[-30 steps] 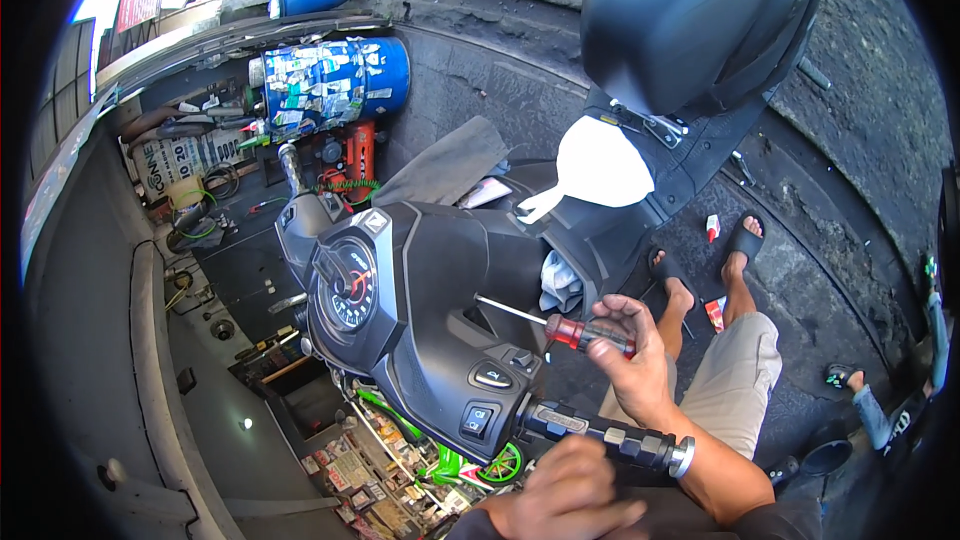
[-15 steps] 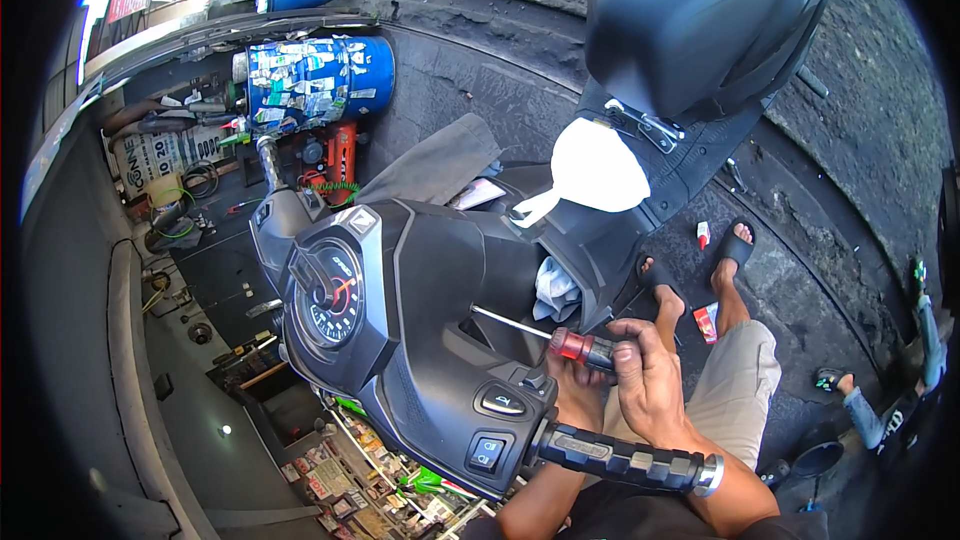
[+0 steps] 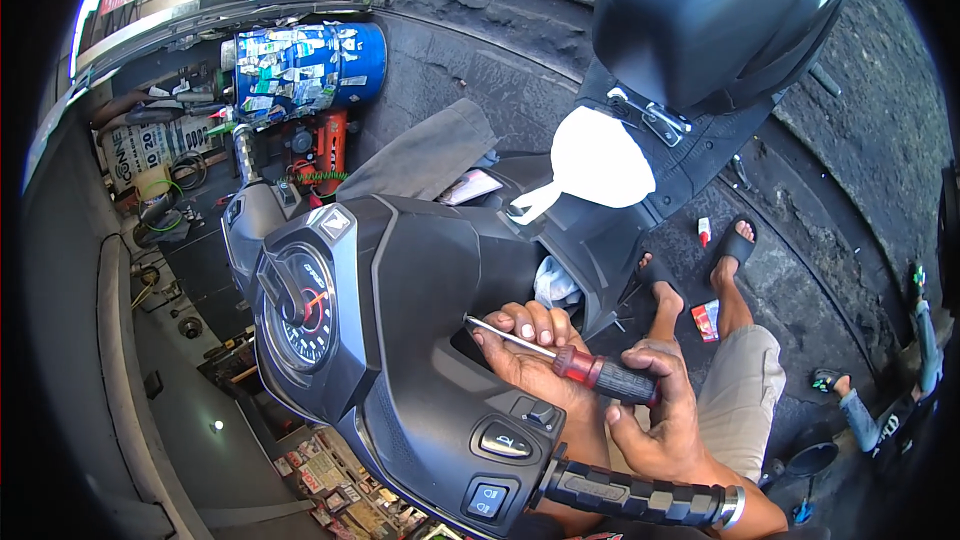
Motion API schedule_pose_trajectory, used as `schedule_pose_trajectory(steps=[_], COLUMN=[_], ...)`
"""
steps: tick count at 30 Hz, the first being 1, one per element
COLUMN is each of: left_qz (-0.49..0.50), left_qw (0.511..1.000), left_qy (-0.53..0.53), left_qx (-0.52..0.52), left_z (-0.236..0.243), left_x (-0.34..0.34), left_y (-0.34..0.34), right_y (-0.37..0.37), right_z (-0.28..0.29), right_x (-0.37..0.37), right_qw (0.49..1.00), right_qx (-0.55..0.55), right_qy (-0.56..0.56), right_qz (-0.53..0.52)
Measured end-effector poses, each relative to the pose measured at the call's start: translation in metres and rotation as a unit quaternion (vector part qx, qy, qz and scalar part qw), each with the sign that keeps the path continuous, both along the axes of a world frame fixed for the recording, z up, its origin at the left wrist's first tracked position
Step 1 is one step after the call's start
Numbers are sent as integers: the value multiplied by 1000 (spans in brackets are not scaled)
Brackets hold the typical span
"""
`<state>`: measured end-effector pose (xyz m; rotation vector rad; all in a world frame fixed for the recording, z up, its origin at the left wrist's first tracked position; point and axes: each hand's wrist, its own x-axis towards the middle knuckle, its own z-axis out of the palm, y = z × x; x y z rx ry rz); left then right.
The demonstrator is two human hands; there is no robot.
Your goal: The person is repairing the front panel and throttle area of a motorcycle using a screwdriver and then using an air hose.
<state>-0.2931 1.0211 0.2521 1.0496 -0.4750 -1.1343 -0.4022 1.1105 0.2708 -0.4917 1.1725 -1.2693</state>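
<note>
A right hand (image 3: 665,430) grips a red-and-black screwdriver (image 3: 580,365) aimed lengthwise toward ten o'clock at the scooter cowl (image 3: 430,260); the left hand (image 3: 543,380), nearer its tip (image 3: 469,319), curls alongside, its hold unclear.

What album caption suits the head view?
Right hand grips a red-and-black screwdriver, left hand by its tip, at a dark scooter.
</note>
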Motion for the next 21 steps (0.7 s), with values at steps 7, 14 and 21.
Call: schedule_pose_trajectory(steps=[7,14,21], left_qz=[5,46,66], left_qw=[1000,997,993], left_qy=[-19,-41,-66], left_qx=[16,50,72], left_z=[12,8,7], left_x=[1,-4,-8], left_y=[-2,-4,-6], right_y=[-9,-16,-12], right_z=[-7,-16,-24], right_x=[-16,-15,11], right_qw=[914,902,986], right_qx=[229,246,71], right_qy=[-267,-349,-147], right_qz=[203,56,-41])
